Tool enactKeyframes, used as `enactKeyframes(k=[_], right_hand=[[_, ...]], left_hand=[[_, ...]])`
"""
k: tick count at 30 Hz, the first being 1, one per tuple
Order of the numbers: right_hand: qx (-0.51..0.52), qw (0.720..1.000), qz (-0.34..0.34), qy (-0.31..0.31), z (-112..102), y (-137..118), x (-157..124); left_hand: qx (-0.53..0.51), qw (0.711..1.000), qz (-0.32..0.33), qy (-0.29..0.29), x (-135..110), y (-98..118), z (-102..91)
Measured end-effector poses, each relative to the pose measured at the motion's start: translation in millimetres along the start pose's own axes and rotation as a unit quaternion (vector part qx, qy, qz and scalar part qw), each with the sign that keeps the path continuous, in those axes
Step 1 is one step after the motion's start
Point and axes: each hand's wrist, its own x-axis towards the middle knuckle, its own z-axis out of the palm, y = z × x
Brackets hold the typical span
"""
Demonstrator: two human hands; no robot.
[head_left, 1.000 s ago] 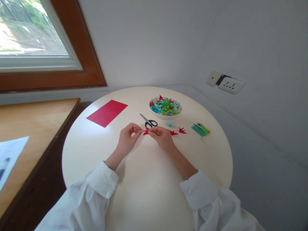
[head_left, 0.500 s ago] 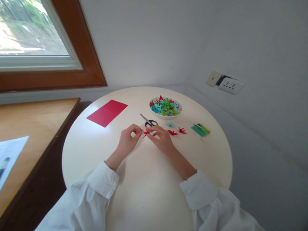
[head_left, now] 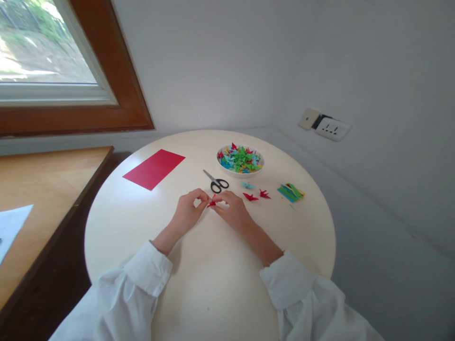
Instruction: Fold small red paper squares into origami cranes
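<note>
Between my two hands is a small red paper crane (head_left: 212, 203), partly covered by fingertips. My left hand (head_left: 191, 208) pinches it from the left side. From the right, my right hand (head_left: 232, 207) grips it between thumb and fingers. Just beyond the fingers lie scissors (head_left: 216, 182) with black handles, blades pointing away to the left. Two finished red paper cranes (head_left: 250, 197) and a light blue paper crane (head_left: 247, 185) rest on the table to the right of the scissors.
A white bowl (head_left: 241, 174) heaped with colourful paper cranes stands at the back of the round white table (head_left: 213, 265). A red sheet of paper (head_left: 154, 169) lies at the left. Green, blue and yellow paper strips (head_left: 291, 192) are at the right. A wooden desk (head_left: 60, 175) stands left.
The red crane has been turned between my fingertips, and a point of it now sticks up. The whole view has shifted slightly; the things on the table keep their places.
</note>
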Motion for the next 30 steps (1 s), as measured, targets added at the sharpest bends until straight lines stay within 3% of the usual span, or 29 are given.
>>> enactKeyframes(k=[9,16,26,30], right_hand=[[0.027,1.0,0.0,0.001,-2,-3,0],[0.031,0.999,0.021,-0.005,0,1,-1],[0.057,0.994,0.088,-0.036,-2,-2,-1],[0.046,0.995,0.078,-0.032,-5,1,1]], left_hand=[[0.109,0.989,0.099,0.007,0,-7,-0.4],[0.114,0.991,0.072,0.0,-1,-8,1.1],[0.109,0.991,0.062,-0.057,1,-1,-0.9],[0.088,0.994,0.063,-0.01,1,5,-2.4]])
